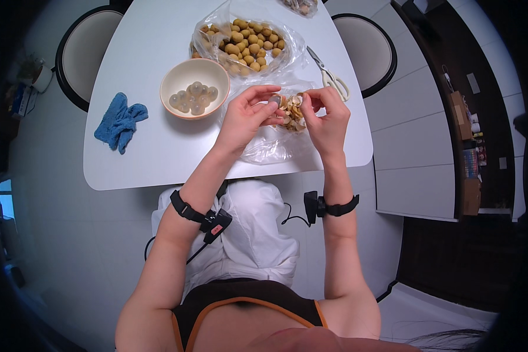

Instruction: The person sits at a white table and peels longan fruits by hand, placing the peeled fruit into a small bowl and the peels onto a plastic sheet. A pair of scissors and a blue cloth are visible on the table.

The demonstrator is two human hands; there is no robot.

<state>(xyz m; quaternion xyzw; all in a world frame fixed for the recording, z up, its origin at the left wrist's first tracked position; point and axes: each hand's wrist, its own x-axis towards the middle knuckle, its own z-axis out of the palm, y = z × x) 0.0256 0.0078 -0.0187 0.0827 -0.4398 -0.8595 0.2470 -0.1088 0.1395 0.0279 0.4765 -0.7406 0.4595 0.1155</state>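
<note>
My left hand (248,114) holds a partly peeled longan (275,100) between thumb and fingers, its translucent flesh showing beside some brown shell. The thumb and forefinger of my right hand (328,114) are pinched together at what looks like a small piece of longan shell (301,95). Beneath both hands, a heap of broken longan shells (294,121) lies on a flattened clear plastic bag (268,147). To the left of my left hand stands a cream bowl (169,86) with an orange rim, with several peeled longans (196,88) in it.
An open plastic bag (297,55) of unpeeled longans (246,46) sits farther back on the white table (158,154). Scissors (330,77) with cream handles lie right of it. A crumpled blue cloth (119,123) rests at the left. Round stools (363,55) flank the table.
</note>
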